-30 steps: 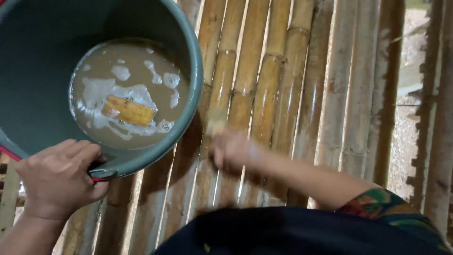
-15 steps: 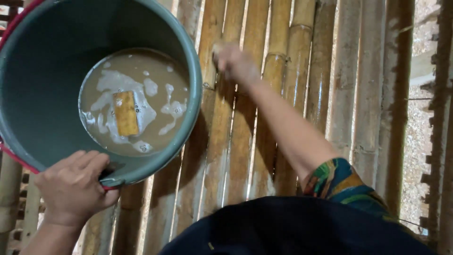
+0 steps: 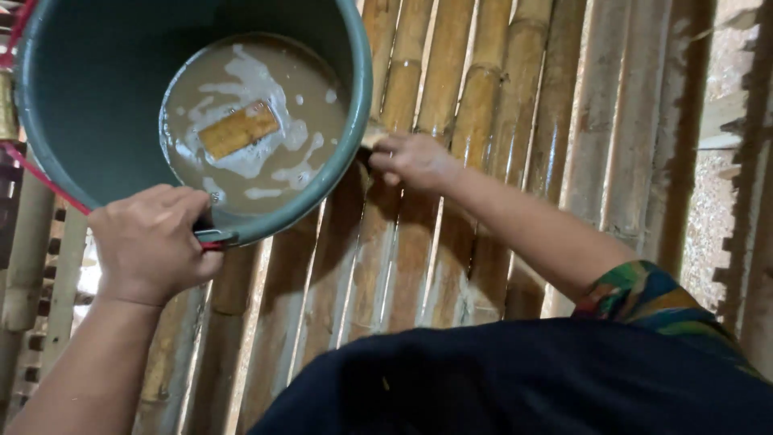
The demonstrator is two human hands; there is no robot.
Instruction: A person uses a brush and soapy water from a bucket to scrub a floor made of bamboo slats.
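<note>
Left hand (image 3: pixel 153 242) clamped on teal bucket (image 3: pixel 97 105) rim, bucket on bamboo slat floor (image 3: pixel 499 105). Right hand (image 3: pixel 411 159) fisted around something small beside the rim, can't tell what. Yellow sponge (image 3: pixel 238 128) floats in murky, sudsy water; slats near the bucket look wet.

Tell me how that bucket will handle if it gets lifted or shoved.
The bucket probably lifts fairly light, since murky water only covers its bottom. That water would likely slosh if shoved, carrying the floating yellow block. The left hand grips the rim, which looks wet, so it may be slippery.
</note>
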